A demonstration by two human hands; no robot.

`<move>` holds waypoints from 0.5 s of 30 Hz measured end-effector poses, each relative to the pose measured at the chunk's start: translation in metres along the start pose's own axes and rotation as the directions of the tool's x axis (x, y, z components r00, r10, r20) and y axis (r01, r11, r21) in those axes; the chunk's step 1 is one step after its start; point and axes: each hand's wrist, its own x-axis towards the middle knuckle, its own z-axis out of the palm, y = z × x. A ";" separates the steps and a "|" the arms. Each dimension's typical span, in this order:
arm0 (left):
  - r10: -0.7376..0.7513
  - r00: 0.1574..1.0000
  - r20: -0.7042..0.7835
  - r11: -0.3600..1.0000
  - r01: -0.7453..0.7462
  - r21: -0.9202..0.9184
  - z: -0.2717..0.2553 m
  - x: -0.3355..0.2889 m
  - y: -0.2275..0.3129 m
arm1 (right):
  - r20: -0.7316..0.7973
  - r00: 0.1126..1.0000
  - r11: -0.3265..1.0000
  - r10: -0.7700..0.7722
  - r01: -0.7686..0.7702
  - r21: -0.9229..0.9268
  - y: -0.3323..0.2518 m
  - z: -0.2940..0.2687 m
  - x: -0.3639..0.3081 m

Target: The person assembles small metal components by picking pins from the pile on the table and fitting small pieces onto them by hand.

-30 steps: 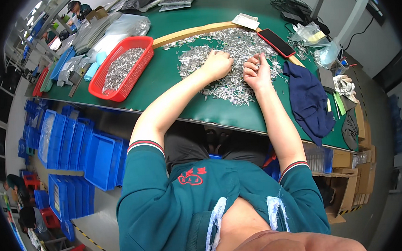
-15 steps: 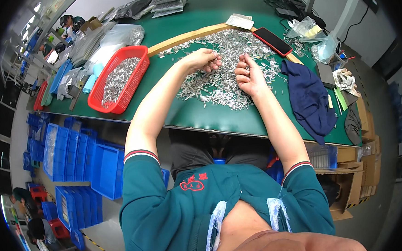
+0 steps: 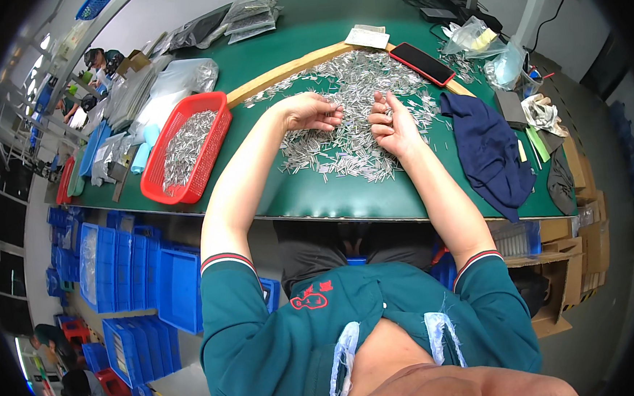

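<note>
while the left hand, fingers bent, hovers over the pile of silvery rods, the right hand curls nearby. whether either grips a rod cannot be told.

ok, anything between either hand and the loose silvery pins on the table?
Nothing visible. The left hand and right hand are both at the pile of silvery pins, with no object between. The wooden strip and phone lie along its far side, and the navy cloth sits to the right.
</note>
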 end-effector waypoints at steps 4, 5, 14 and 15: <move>0.074 0.988 -0.134 0.962 -0.036 0.269 0.008 0.000 0.005 | 0.004 1.000 0.999 0.020 -0.020 -0.039 0.000 -0.002 0.002; 0.070 0.989 -0.131 0.961 -0.032 0.274 0.009 0.001 0.004 | 0.005 1.000 0.999 0.016 -0.016 -0.033 0.001 -0.003 0.002; 0.870 0.484 -0.093 0.161 -0.101 0.982 0.029 0.009 -0.038 | -0.006 1.000 0.956 0.025 -0.026 -0.291 0.008 0.010 -0.009; 0.906 0.411 -0.096 0.165 -0.135 0.977 0.031 0.008 -0.041 | -0.016 0.999 0.942 0.027 -0.031 -0.334 0.008 0.011 -0.011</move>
